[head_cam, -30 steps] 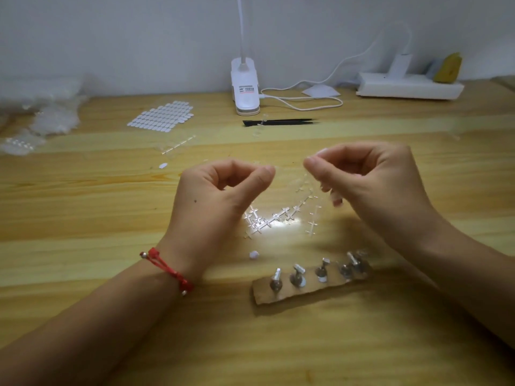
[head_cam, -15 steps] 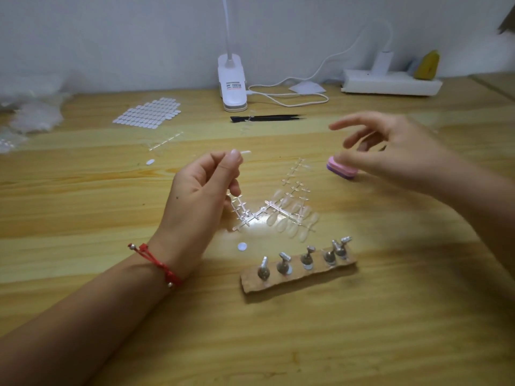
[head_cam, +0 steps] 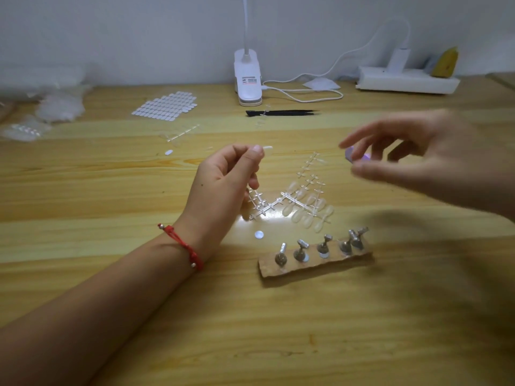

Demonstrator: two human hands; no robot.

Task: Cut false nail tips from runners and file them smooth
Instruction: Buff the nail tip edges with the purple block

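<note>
My left hand pinches a small clear nail tip between thumb and forefinger above the table. My right hand, blurred, holds a small pink-and-purple file block at its fingertips, to the right of the nail tip and apart from it. Clear plastic runners with several nail tips still attached lie on the table between and below both hands.
A cardboard strip with several metal nail stands lies near me. A black tool, a white clip lamp, a sheet of nail tips, plastic bags and a power strip sit at the back.
My right hand left the left hand, swung right and came up with the pink file block. My left hand kept the nail tip. The runners now lie on the table.
</note>
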